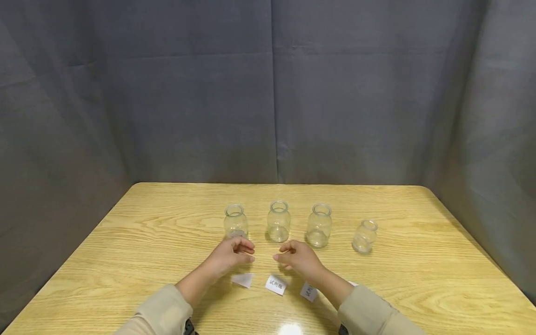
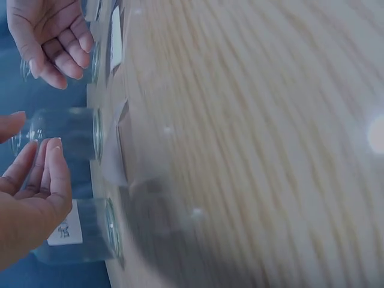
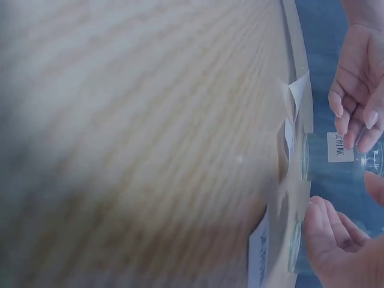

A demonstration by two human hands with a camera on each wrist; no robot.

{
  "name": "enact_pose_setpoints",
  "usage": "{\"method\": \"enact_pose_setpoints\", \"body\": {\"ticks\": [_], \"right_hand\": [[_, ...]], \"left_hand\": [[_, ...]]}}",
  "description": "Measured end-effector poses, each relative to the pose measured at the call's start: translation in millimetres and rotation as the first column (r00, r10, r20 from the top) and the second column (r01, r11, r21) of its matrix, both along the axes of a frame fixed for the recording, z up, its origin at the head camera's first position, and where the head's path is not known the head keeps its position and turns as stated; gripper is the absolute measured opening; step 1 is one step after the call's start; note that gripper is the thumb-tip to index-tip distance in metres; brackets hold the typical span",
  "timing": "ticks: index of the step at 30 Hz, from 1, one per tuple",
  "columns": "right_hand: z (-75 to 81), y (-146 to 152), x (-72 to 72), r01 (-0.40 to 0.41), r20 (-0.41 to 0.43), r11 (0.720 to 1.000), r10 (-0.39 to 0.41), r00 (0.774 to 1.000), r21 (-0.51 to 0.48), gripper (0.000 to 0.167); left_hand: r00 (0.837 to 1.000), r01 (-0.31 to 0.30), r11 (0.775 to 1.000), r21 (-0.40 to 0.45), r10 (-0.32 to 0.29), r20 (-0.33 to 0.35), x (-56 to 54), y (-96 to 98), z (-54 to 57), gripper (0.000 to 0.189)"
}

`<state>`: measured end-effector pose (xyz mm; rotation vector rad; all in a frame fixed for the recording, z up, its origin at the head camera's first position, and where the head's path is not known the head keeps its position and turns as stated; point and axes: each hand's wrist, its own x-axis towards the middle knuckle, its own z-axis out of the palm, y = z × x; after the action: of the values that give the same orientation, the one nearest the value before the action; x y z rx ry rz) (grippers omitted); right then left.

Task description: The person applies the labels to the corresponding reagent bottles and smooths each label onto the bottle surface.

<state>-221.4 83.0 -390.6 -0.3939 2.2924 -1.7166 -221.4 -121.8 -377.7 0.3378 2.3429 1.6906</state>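
My left hand [image 1: 232, 255] hovers over the table just in front of the leftmost glass jar [image 1: 235, 221], fingers loosely bent and nothing between them. That jar bears a white label [image 2: 66, 229] with handwriting on its side. Facing it, my right hand [image 1: 300, 258] is held the same way, also bare, a short gap away. Behind the gap between the hands stands a middle glass jar [image 1: 278, 222]. A third jar [image 1: 319, 226] is behind the right hand. Below the hands lie a blank-looking paper slip [image 1: 243, 279] and a slip with handwriting [image 1: 276, 284].
A smaller glass jar [image 1: 365, 237] stands farther right. Another written slip [image 1: 308, 292] lies beside the right forearm, which partly covers it; a paper corner [image 1: 353, 283] peeks out beyond that arm. Grey curtains [image 1: 201, 107] surround the wooden table [image 1: 138, 242].
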Motion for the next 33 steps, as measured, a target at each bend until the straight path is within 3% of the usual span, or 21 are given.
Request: {"method": "enact_pose_setpoints", "body": {"ticks": [11,17,27,33], "right_hand": [[1.3,6.0,11.7,0.026,0.094,0.999,-0.029,0.995,0.033,0.037],[-2.3,10.3,18.3,-0.023,0.115,0.999,0.020,0.993,0.027,0.028],[-5.7,9.5,24.9,-0.013,0.146,0.997,0.001,0.989,0.081,0.016],[-7.1,7.3,25.4,0.007,0.161,0.998,-0.017,0.987,0.061,0.012]], "left_hand": [[0.995,0.092,0.995,-0.041,-0.091,0.036,5.5,13.3,-3.2,0.031],[0.986,0.151,0.988,-0.033,-0.148,0.070,8.0,17.3,-5.8,0.029],[0.981,0.169,0.983,-0.074,-0.160,0.109,9.6,21.1,-10.6,0.028],[0.977,0.177,0.980,-0.091,-0.164,0.135,10.4,23.6,-12.4,0.028]]}}
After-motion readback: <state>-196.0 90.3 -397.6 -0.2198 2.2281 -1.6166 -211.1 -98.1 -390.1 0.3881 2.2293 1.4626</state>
